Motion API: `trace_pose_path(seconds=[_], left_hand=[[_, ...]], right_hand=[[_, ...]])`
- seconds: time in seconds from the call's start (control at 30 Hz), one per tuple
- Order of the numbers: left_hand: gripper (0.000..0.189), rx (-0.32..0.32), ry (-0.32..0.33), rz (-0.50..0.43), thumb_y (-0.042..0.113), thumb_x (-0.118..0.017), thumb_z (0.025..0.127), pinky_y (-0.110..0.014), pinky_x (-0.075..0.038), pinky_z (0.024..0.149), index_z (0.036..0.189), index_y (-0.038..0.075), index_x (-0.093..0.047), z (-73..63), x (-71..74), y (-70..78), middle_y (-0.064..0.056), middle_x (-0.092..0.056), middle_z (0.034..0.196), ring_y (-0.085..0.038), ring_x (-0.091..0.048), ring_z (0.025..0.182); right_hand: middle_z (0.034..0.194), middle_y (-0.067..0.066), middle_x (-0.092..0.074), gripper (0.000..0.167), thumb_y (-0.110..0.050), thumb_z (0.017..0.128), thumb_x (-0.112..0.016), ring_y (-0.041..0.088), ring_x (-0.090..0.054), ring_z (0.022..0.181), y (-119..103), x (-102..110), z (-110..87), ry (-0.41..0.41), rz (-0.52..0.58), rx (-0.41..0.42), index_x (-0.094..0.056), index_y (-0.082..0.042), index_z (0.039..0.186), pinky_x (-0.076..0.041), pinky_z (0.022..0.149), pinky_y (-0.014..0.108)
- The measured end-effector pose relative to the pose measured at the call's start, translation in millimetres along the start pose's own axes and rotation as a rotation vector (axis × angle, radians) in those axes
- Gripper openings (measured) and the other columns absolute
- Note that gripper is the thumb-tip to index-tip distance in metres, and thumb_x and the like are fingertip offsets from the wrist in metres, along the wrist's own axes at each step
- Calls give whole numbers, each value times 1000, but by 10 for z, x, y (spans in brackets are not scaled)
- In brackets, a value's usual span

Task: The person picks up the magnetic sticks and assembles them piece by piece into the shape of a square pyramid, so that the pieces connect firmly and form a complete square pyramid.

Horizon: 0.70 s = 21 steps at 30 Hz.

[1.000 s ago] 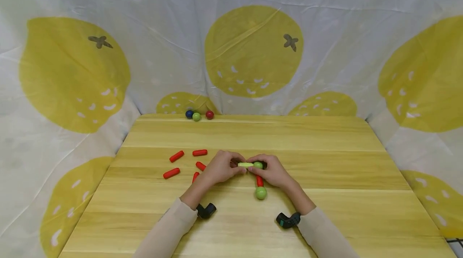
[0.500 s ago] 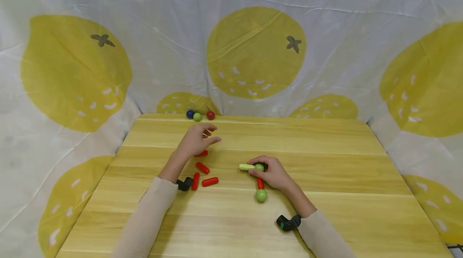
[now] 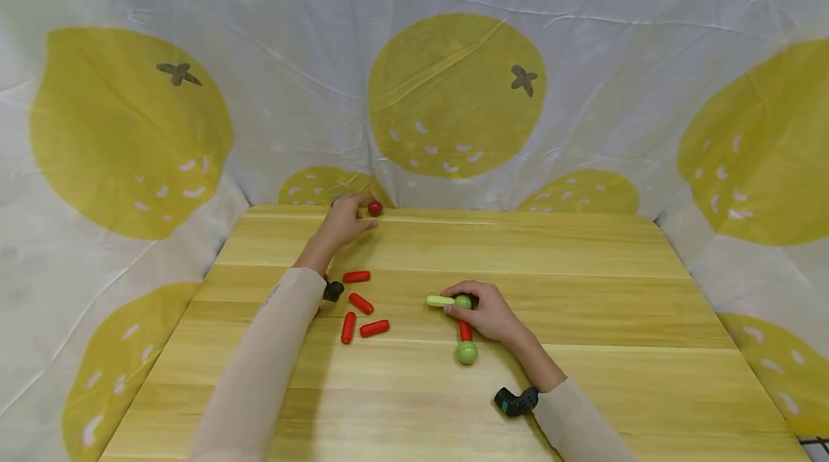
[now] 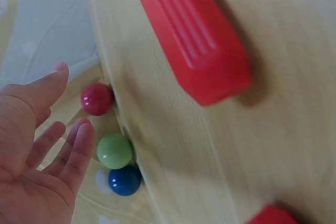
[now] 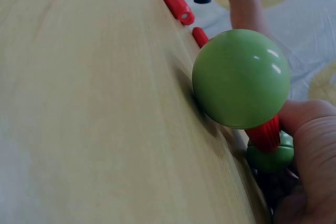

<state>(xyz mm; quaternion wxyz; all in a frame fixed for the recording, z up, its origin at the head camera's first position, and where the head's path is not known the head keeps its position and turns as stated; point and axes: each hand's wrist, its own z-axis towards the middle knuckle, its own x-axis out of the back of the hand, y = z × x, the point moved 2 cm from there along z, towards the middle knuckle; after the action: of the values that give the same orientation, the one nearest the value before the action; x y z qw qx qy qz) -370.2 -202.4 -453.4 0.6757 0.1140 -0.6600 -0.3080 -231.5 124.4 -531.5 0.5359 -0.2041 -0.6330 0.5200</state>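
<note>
At the table's far edge my left hand reaches out with loosely spread fingers. In the left wrist view it is beside a red ball, a green ball and a blue ball; in the head view it covers most of the green and blue ones. My right hand grips a green ball that joins a yellow-green rod pointing left and a red rod. The red rod's near end carries another green ball, large in the right wrist view. My right fingers are partly hidden.
Loose red rods lie on the wooden table left of centre, including one rod lying nearest the joined pieces. The left sleeve partly covers others. A lemon-print cloth hangs behind the table.
My left hand has let go of the yellow-green rod and moved left and away to the balls at the far edge. The right hand has stayed in place with the joined pieces.
</note>
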Motion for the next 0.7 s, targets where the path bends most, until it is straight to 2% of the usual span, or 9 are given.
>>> trace_pose_path(seconds=[0.1,0.17,0.23,0.4,0.57,0.63,0.7], left_hand=[[60,-7,-38,37,17,-77,94,-53,-51,102,147,0,-54,110,-63,-7,-25,-51,149,-42,-60,118],[61,-18,-61,67,15,-76,94,-54,-43,114,148,-1,-52,168,-111,-12,-25,-46,155,-43,-52,134],[62,-23,-88,92,15,-75,95,-52,-38,120,150,0,-50,204,-159,-14,-24,-43,157,-42,-45,142],[58,-27,-103,127,14,-74,96,-51,-43,116,148,0,-53,230,-221,19,-24,-46,154,-42,-50,137],[40,-22,-103,161,9,-70,97,-48,-50,104,135,-2,-65,192,-212,90,-24,-60,133,-39,-58,119],[33,-44,-116,167,7,-69,97,-47,-51,99,129,-4,-68,164,-204,119,-23,-65,123,-35,-59,109],[31,-65,-133,153,6,-69,97,-46,-52,97,125,-6,-69,130,-200,143,-22,-68,118,-34,-60,106]], right_hand=[[119,-2,-74,23,-27,92,-80,19,-67,113,14,1,5,1,4,7,-78,-27,114,-52,95,26],[119,-1,-74,23,-28,92,-80,20,-67,112,18,3,5,1,6,15,-78,-25,115,-52,94,25],[119,0,-74,23,-28,92,-80,21,-67,112,22,1,3,2,5,21,-78,-24,115,-52,94,25],[118,-1,-74,23,-27,92,-80,20,-67,111,3,1,-5,16,-7,25,-78,-26,114,-52,95,27],[117,-2,-74,22,-27,92,-80,19,-67,111,-4,2,-1,18,-13,27,-78,-26,114,-52,96,28],[117,-2,-74,23,-27,92,-80,20,-67,111,-6,4,-1,14,-12,25,-78,-26,114,-52,96,28],[117,-2,-74,22,-26,92,-81,19,-67,111,-8,8,-2,11,-9,19,-78,-26,114,-52,95,28]])
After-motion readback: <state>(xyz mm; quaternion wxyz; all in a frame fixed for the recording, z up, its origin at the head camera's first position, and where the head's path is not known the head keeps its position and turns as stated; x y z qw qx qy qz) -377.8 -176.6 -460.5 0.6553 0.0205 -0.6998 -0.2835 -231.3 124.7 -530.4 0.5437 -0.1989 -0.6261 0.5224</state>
